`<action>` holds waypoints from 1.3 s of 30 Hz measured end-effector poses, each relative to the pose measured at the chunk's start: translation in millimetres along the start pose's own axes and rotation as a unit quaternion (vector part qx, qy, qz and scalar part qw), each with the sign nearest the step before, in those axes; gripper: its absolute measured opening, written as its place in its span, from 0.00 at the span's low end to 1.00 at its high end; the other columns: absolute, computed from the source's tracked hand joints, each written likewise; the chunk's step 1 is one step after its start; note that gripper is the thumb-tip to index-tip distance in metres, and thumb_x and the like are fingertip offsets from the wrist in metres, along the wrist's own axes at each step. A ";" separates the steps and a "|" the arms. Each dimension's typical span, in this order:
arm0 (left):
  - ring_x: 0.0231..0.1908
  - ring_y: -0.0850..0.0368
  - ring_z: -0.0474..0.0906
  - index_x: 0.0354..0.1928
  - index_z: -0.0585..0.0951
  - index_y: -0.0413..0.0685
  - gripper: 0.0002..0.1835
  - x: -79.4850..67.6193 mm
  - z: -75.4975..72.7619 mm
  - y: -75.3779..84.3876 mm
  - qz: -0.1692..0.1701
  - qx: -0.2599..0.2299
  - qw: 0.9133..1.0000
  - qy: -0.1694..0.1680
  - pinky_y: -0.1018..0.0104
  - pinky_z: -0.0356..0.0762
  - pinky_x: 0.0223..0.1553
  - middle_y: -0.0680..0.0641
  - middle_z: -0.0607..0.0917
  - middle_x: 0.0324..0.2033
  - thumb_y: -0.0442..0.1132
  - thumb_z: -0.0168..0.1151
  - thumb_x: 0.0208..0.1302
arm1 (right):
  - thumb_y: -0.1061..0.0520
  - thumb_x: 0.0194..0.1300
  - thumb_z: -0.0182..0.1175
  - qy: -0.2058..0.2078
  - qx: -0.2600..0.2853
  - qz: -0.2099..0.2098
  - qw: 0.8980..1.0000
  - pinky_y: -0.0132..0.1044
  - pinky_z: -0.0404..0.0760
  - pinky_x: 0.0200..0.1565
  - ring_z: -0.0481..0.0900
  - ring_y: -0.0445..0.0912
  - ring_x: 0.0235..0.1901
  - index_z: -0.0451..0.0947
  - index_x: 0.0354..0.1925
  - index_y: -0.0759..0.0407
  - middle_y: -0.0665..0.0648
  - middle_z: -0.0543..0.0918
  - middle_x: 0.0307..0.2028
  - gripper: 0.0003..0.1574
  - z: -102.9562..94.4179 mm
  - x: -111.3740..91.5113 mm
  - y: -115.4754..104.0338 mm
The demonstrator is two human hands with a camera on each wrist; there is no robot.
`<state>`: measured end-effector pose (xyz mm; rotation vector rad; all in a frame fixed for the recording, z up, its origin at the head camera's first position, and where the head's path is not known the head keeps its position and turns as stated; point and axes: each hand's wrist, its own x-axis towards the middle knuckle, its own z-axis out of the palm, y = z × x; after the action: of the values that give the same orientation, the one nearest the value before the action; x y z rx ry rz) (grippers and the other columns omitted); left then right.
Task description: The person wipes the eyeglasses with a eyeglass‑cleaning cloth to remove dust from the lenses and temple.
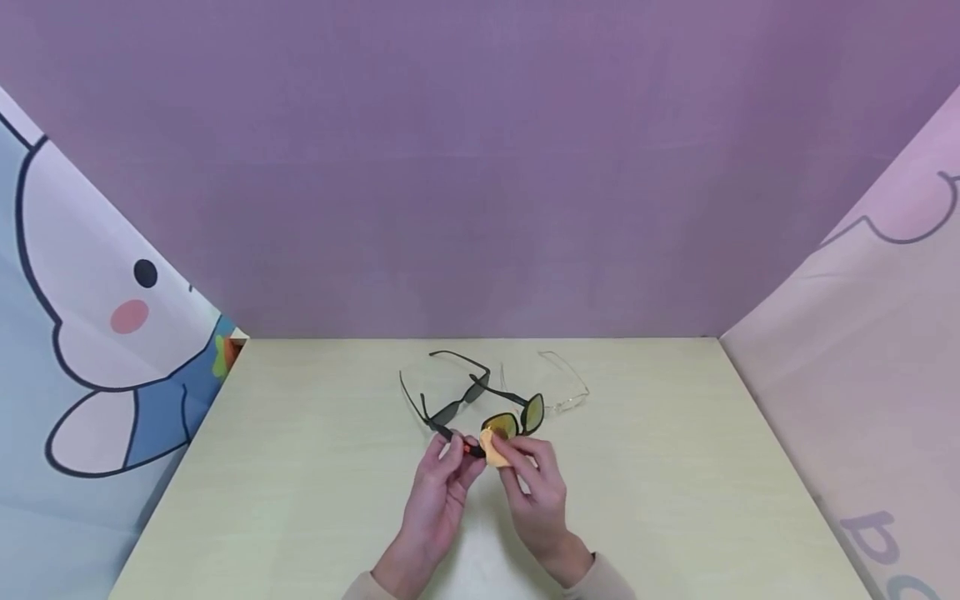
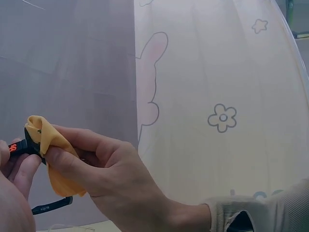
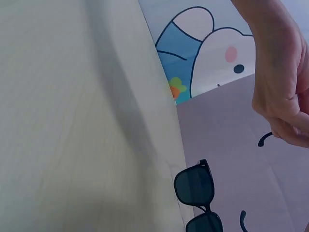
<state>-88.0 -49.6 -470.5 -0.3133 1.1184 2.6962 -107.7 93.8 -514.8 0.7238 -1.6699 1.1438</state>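
Black-framed sunglasses with yellow mirrored lenses point(image 1: 533, 414) are held up over the table. My left hand point(image 1: 438, 500) grips them by the black temple point(image 2: 19, 147), which carries orange lettering. Between the thumb and fingers of my right hand point(image 1: 538, 487) is a yellow cloth point(image 2: 65, 179), pinched against the frame near one lens. The cloth hides part of that lens and the hinge. Just beyond the hands, dark-lensed sunglasses point(image 1: 446, 413) rest on the table with temples unfolded. Thin wire-framed glasses point(image 1: 572, 403) lie behind and to the right, partly hidden by the held pair.
The pale table point(image 1: 675, 483) runs back to a purple cloth wall point(image 1: 480, 167). Printed fabric panels with cartoon figures stand along the left side point(image 1: 97, 317) and the right side point(image 1: 885, 333). All the eyewear is grouped near the table's back middle.
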 end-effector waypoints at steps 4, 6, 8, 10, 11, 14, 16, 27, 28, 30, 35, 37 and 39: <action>0.44 0.61 0.85 0.49 0.70 0.45 0.05 0.0 -0.9 0.6 0.000 -0.002 1.000 0.000 0.71 0.82 0.56 0.50 0.83 0.44 0.38 0.53 0.80 | 0.61 0.75 0.61 -0.005 0.020 0.003 1.000 0.23 0.82 0.52 0.79 0.49 0.42 0.84 0.50 0.74 0.66 0.79 0.40 0.15 -0.1 2.1 -3.5; 0.44 0.61 0.85 0.49 0.70 0.45 0.06 -0.3 -0.9 0.9 0.001 -0.005 1.000 -0.003 0.69 0.82 0.58 0.50 0.83 0.43 0.39 0.53 0.80 | 0.62 0.74 0.61 0.002 0.028 0.002 1.000 0.23 0.84 0.46 0.80 0.49 0.41 0.83 0.50 0.75 0.68 0.79 0.40 0.15 -2.7 4.6 -1.3; 0.43 0.62 0.85 0.49 0.70 0.45 0.05 -0.6 -0.5 1.1 0.005 -0.010 1.000 -0.007 0.68 0.81 0.59 0.50 0.84 0.42 0.38 0.52 0.80 | 0.63 0.73 0.61 0.014 0.027 0.009 1.000 0.23 0.85 0.42 0.80 0.48 0.40 0.83 0.50 0.76 0.69 0.79 0.40 0.15 -6.8 8.0 3.0; 0.42 0.62 0.85 0.49 0.70 0.44 0.05 -1.0 -0.1 0.9 0.009 -0.014 1.000 -0.012 0.67 0.81 0.59 0.51 0.84 0.41 0.38 0.51 0.81 | 0.63 0.73 0.61 0.028 0.016 0.026 0.999 0.23 0.85 0.40 0.80 0.49 0.40 0.83 0.49 0.76 0.70 0.79 0.40 0.15 -11.9 11.1 8.4; 0.42 0.63 0.85 0.49 0.70 0.44 0.04 -1.2 0.1 0.8 0.011 -0.015 1.000 -0.012 0.67 0.82 0.59 0.52 0.84 0.40 0.37 0.51 0.81 | 0.63 0.73 0.61 0.033 0.006 0.037 0.999 0.22 0.84 0.40 0.80 0.49 0.40 0.83 0.49 0.76 0.70 0.79 0.40 0.15 -14.6 12.4 11.0; 0.41 0.64 0.85 0.48 0.71 0.46 0.03 -2.1 0.5 0.5 0.011 -0.017 1.000 -0.015 0.68 0.83 0.57 0.52 0.84 0.39 0.37 0.50 0.81 | 0.61 0.73 0.62 0.034 -0.013 0.076 0.996 0.22 0.83 0.44 0.80 0.50 0.41 0.83 0.49 0.75 0.69 0.80 0.41 0.16 -21.9 14.2 17.4; 0.41 0.64 0.84 0.47 0.71 0.47 0.02 -3.0 0.4 0.3 0.007 -0.015 1.000 -0.017 0.69 0.83 0.56 0.53 0.84 0.39 0.37 0.50 0.81 | 0.61 0.73 0.62 0.028 -0.017 0.095 0.995 0.20 0.82 0.45 0.80 0.50 0.42 0.83 0.51 0.74 0.68 0.80 0.42 0.16 -25.6 13.3 20.1; 0.40 0.66 0.84 0.47 0.71 0.48 0.01 -5.9 -4.8 -0.8 0.004 -0.020 0.999 -0.045 0.71 0.84 0.53 0.55 0.83 0.39 0.37 0.50 0.81 | 0.84 0.56 0.60 0.024 -0.037 0.170 0.984 0.18 0.80 0.33 0.79 0.38 0.38 0.82 0.52 0.76 0.70 0.80 0.43 0.24 -32.0 18.8 29.6; 0.40 0.66 0.84 0.47 0.72 0.49 0.01 -6.5 -5.7 -0.7 0.004 -0.019 0.999 -0.048 0.71 0.84 0.53 0.55 0.83 0.39 0.36 0.50 0.81 | 0.84 0.57 0.59 0.028 -0.033 0.186 0.982 0.17 0.79 0.33 0.78 0.37 0.38 0.81 0.52 0.77 0.71 0.79 0.43 0.23 -32.7 22.0 27.3; 0.40 0.66 0.84 0.46 0.72 0.50 0.03 -7.7 -6.8 -0.6 0.000 -0.023 0.998 -0.052 0.71 0.84 0.53 0.55 0.83 0.39 0.36 0.49 0.82 | 0.85 0.59 0.58 0.034 -0.019 0.214 0.976 0.16 0.76 0.31 0.77 0.34 0.37 0.80 0.52 0.79 0.72 0.78 0.43 0.22 -33.6 23.1 24.5; 0.41 0.65 0.84 0.46 0.72 0.51 0.04 -7.0 -5.9 -0.7 -0.006 -0.032 0.998 -0.049 0.71 0.84 0.53 0.54 0.82 0.39 0.35 0.49 0.82 | 0.85 0.55 0.59 0.018 0.009 0.185 0.983 0.17 0.80 0.36 0.79 0.36 0.41 0.81 0.52 0.78 0.70 0.79 0.43 0.25 -33.4 9.9 23.0; 0.41 0.65 0.84 0.46 0.72 0.51 0.03 -6.1 -5.3 0.1 -0.003 -0.032 0.998 -0.047 0.71 0.84 0.53 0.54 0.83 0.39 0.35 0.49 0.82 | 0.84 0.53 0.61 0.008 0.010 0.147 0.989 0.19 0.81 0.39 0.80 0.39 0.44 0.82 0.52 0.76 0.69 0.79 0.43 0.26 -31.4 4.7 22.3; 0.41 0.66 0.84 0.46 0.72 0.51 0.03 -5.1 -5.2 1.0 -0.003 -0.030 0.998 -0.047 0.71 0.84 0.53 0.55 0.83 0.39 0.36 0.49 0.82 | 0.82 0.53 0.63 0.004 0.013 0.124 0.992 0.20 0.82 0.40 0.80 0.41 0.46 0.82 0.52 0.74 0.68 0.80 0.43 0.26 -29.2 2.5 21.6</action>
<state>-82.8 -54.6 -472.0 -0.1963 1.0102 2.7126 -116.1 129.1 -517.0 0.5362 -1.7765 1.3416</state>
